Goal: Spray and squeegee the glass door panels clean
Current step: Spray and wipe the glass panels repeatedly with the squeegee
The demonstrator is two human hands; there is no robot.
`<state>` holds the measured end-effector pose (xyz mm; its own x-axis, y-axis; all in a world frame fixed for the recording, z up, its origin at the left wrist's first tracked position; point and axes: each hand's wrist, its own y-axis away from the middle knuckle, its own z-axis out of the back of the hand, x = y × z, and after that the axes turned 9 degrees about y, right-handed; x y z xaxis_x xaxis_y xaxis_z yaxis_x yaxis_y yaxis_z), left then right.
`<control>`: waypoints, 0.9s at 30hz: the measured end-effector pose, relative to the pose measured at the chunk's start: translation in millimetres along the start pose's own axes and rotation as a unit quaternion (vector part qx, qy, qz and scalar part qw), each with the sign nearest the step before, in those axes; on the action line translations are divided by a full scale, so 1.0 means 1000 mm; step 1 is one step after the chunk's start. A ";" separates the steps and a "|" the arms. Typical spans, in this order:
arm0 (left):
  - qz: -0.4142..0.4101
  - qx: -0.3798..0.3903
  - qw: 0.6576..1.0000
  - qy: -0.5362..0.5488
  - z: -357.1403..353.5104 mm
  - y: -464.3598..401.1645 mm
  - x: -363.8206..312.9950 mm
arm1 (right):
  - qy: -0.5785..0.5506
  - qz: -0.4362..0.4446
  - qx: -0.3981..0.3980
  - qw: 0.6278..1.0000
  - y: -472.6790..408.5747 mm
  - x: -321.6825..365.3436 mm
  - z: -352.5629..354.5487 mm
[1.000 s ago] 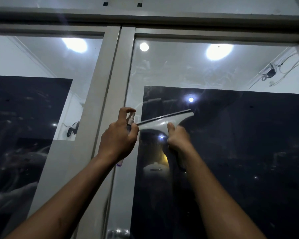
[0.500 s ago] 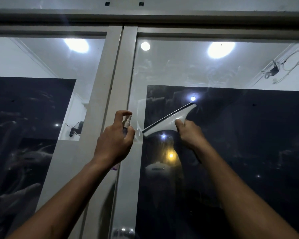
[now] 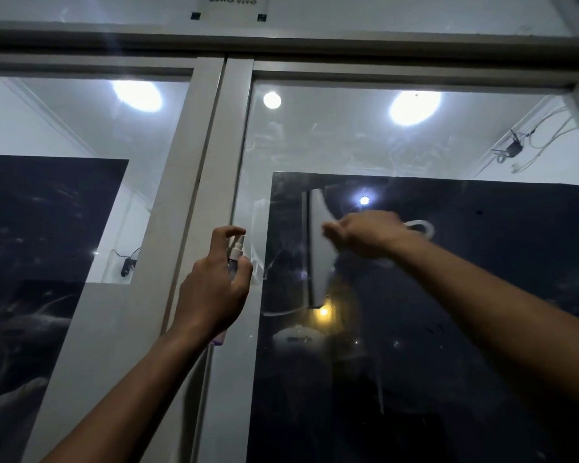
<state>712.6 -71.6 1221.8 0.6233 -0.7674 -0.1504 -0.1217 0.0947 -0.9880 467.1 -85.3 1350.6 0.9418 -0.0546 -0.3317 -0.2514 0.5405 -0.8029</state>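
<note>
Two glass door panels fill the view, the left panel (image 3: pixel 81 195) and the right panel (image 3: pixel 432 155), split by pale frame stiles (image 3: pixel 214 162). My left hand (image 3: pixel 211 289) grips a small clear spray bottle (image 3: pixel 235 253) with a white nozzle, forefinger arched over the top, in front of the stiles. My right hand (image 3: pixel 365 235) holds a white squeegee (image 3: pixel 318 248) by its handle. Its blade stands vertical against the right panel, over the dark sheet (image 3: pixel 448 295) behind the glass. Smears and wet streaks show on the glass around the blade.
The door's top frame rail (image 3: pixel 281 38) runs across above both panels, with a small sign (image 3: pixel 233 5) over it. Ceiling lights (image 3: pixel 413 106) glare through the glass. Cables and a small device (image 3: pixel 515 148) hang inside at upper right. A dark sheet (image 3: pixel 30 262) covers the left panel too.
My right hand turned the squeegee from nearly horizontal to vertical and shifted right. My left hand kept the spray bottle by the stiles. The view tilted up a little.
</note>
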 end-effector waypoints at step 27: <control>0.021 0.004 1.000 0.008 -0.021 0.009 -0.014 | -0.043 -0.005 -0.041 0.998 0.012 0.037 -0.013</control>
<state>687.0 -73.1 1215.7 0.6059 -0.7721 -0.1920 -0.1425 0.1322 -0.9809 495.9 -91.8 1321.7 0.9592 0.0135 -0.2824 -0.2554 0.4700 -0.8449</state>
